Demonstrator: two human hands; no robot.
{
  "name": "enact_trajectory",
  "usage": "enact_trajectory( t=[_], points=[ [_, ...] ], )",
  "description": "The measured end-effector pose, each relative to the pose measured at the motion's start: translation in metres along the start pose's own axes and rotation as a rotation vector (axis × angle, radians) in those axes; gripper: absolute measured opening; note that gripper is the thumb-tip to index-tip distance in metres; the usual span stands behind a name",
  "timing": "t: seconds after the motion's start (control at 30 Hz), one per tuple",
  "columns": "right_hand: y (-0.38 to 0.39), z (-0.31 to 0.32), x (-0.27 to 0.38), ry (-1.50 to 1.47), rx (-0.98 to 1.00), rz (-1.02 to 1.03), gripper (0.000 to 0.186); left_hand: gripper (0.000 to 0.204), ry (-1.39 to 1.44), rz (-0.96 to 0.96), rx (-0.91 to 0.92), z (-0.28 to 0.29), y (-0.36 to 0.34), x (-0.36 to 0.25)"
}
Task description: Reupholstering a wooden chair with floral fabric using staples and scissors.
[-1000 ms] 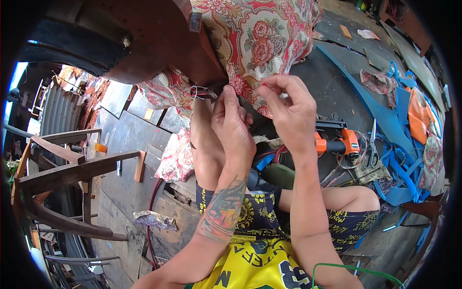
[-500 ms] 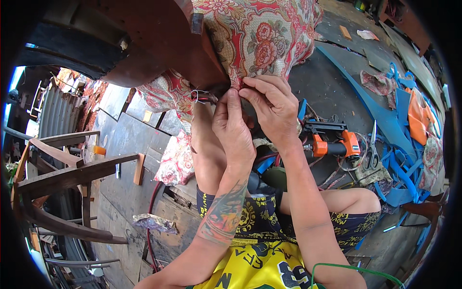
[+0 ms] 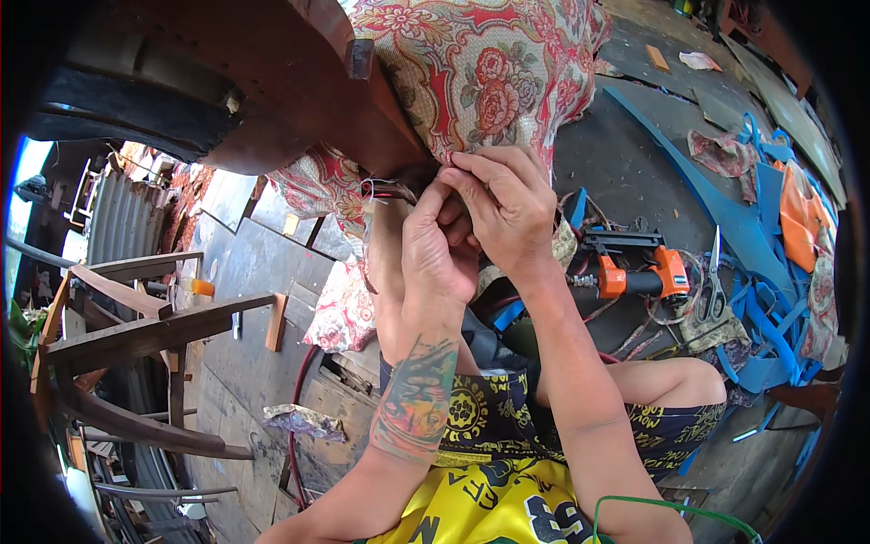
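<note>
A piece of floral upholstery fabric [image 3: 494, 86], red, cream and grey, drapes over the far side of a brown wooden furniture frame [image 3: 299, 91]. My right hand [image 3: 509, 204] is closed in a pinch at the fabric's lower edge, next to the wood. Just below and to the left, my left hand [image 3: 439, 245] has its fingers curled in, its thumb tip close to the right fingertips. What lies between the left fingers is hidden. Beside the left wrist, thin pale string [image 3: 385, 186] loops near the frame's lower end.
To my right lie an orange and black staple gun [image 3: 639, 276], scissors [image 3: 711, 286] and a heap of blue foam strips [image 3: 766, 313]. A bare wooden chair frame [image 3: 163, 331] stands at left. A red hose [image 3: 294, 435] crosses the floor by floral scraps [image 3: 340, 308].
My left thumb has slid down slightly from the fabric edge, and its curled fingers now show more. The right hand has drawn closer over the left. The whole view has shifted a little.
</note>
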State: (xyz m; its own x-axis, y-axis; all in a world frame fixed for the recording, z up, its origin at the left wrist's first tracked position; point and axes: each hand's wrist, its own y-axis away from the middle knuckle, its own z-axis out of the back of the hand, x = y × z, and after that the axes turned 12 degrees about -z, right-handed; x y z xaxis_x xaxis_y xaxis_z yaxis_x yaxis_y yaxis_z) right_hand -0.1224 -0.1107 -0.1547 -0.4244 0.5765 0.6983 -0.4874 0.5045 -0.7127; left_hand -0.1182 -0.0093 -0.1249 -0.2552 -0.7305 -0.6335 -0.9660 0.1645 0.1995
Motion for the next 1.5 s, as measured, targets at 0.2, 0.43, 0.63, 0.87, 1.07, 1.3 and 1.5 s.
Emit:
enact_trajectory(
  t=[0.2,0.43,0.63,0.87,1.07,1.3,1.5],
  points=[
    [0.001,-0.004,-0.005,0.100,-0.070,0.142,0.021,0.015,-0.122,0.006,-0.116,-0.005,0.004,0.001],
    [0.001,-0.002,-0.005,0.138,-0.038,0.255,0.027,0.019,-0.685,-0.751,-0.018,0.007,0.000,0.009],
    [0.004,-0.003,-0.010,0.150,-0.037,0.310,0.034,0.019,-0.633,-0.783,0.029,-0.007,0.002,0.010],
    [0.011,-0.011,-0.016,0.114,-0.023,0.315,0.038,0.017,-0.863,-0.795,-0.083,-0.016,0.002,-0.002],
    [0.019,-0.016,-0.012,0.068,-0.091,0.236,0.044,0.022,-1.026,-0.862,-0.029,-0.013,0.001,-0.001],
    [0.019,-0.017,-0.014,0.023,-0.085,0.229,0.046,0.025,-1.081,-0.881,0.047,-0.014,0.001,-0.005],
    [0.014,-0.015,-0.012,0.019,-0.064,0.260,0.043,0.026,-1.208,-0.866,-0.011,-0.020,0.006,-0.012]
  ],
)
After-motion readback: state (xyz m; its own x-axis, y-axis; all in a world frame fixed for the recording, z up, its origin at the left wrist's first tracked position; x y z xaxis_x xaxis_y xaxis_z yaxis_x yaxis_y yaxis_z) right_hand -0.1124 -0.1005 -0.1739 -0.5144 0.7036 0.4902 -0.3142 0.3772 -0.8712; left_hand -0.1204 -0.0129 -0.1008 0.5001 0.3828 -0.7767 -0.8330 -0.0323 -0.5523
